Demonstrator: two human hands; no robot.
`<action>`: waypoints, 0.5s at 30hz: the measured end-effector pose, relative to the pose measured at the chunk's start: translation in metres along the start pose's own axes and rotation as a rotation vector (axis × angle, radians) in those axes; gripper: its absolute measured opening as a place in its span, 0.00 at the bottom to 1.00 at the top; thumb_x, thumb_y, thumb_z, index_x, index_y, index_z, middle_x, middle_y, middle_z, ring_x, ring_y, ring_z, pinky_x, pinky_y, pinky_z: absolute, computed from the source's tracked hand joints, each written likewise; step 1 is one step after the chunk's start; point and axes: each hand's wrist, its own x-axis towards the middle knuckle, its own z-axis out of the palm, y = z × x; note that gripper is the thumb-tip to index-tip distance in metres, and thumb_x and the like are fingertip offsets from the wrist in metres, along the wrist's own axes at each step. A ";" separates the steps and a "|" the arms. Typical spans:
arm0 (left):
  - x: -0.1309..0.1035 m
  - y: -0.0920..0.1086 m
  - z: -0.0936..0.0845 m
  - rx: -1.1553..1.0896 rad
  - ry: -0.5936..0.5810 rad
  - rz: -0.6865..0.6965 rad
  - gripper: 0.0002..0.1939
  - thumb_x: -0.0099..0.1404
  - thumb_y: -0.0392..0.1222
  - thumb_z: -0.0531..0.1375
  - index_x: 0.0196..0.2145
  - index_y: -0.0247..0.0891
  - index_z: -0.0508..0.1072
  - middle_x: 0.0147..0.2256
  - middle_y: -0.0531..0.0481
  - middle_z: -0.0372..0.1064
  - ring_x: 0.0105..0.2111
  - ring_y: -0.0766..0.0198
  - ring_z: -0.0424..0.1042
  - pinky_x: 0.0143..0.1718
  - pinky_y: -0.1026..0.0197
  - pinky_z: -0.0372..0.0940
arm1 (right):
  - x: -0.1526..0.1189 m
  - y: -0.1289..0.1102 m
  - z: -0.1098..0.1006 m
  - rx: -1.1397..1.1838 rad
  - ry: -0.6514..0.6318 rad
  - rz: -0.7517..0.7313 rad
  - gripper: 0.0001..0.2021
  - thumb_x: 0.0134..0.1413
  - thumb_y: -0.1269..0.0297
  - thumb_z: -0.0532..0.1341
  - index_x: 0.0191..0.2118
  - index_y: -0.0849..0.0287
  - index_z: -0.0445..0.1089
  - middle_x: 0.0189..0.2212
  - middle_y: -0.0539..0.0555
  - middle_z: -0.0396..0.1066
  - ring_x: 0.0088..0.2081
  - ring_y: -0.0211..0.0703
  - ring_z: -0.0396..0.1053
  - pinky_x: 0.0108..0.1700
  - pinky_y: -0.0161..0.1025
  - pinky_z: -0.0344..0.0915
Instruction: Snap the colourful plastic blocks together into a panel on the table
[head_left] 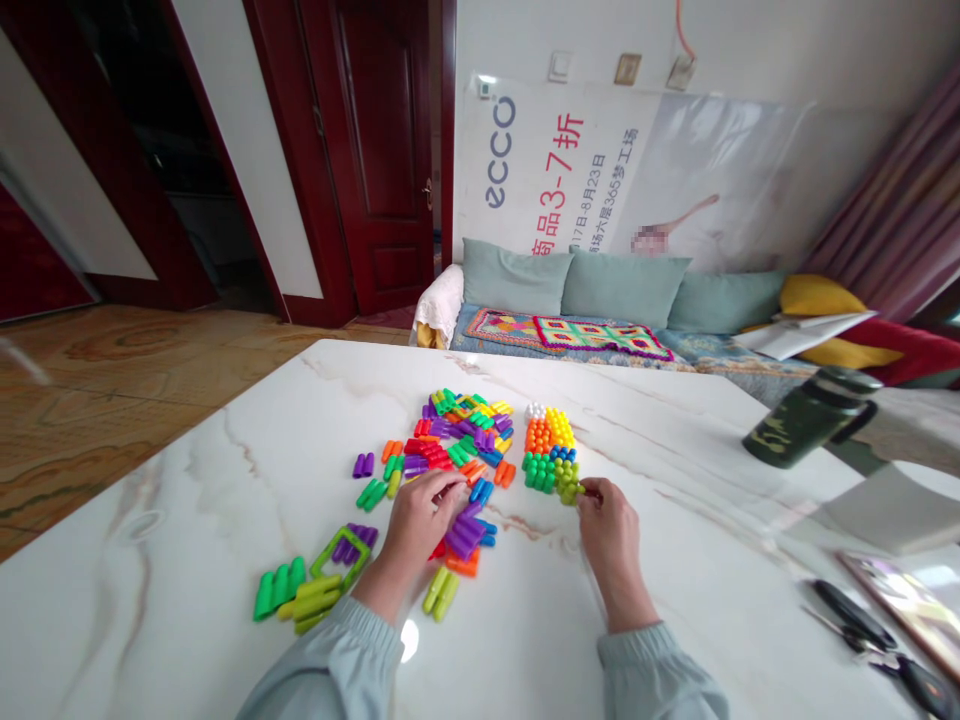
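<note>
Head view: right hand (pixel 609 525) pinches the edge of the lime blocks (pixel 567 481), at the near right corner of the packed cluster (pixel 538 436), right of the loose pile (pixel 480 432). Left hand (pixel 420 520) curled at the pile's near edge; can't tell if it holds anything. Risk: a sideways nudge could split the cluster; left wrist might scatter pieces. Wall poster (pixel 525 150) reads "ecco", "3-7折", "8月23日".
</note>
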 end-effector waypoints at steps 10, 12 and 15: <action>-0.001 0.001 0.001 -0.018 0.006 -0.011 0.07 0.66 0.37 0.59 0.36 0.39 0.78 0.34 0.47 0.79 0.35 0.60 0.77 0.39 0.59 0.71 | 0.000 -0.002 -0.001 0.037 0.007 0.024 0.16 0.43 0.59 0.53 0.36 0.60 0.71 0.33 0.60 0.75 0.34 0.49 0.72 0.39 0.43 0.65; -0.001 0.002 0.000 -0.026 0.002 -0.018 0.07 0.66 0.36 0.59 0.36 0.39 0.78 0.34 0.47 0.79 0.34 0.61 0.77 0.39 0.60 0.72 | 0.001 -0.002 -0.001 0.029 -0.009 0.032 0.16 0.44 0.59 0.53 0.37 0.61 0.70 0.33 0.60 0.75 0.35 0.49 0.72 0.39 0.43 0.64; 0.000 0.004 -0.001 -0.024 -0.006 -0.025 0.07 0.65 0.35 0.59 0.36 0.39 0.78 0.34 0.48 0.79 0.33 0.61 0.77 0.38 0.60 0.71 | 0.000 -0.005 -0.004 -0.005 -0.021 0.050 0.17 0.45 0.60 0.53 0.39 0.60 0.70 0.35 0.59 0.75 0.34 0.47 0.72 0.36 0.41 0.63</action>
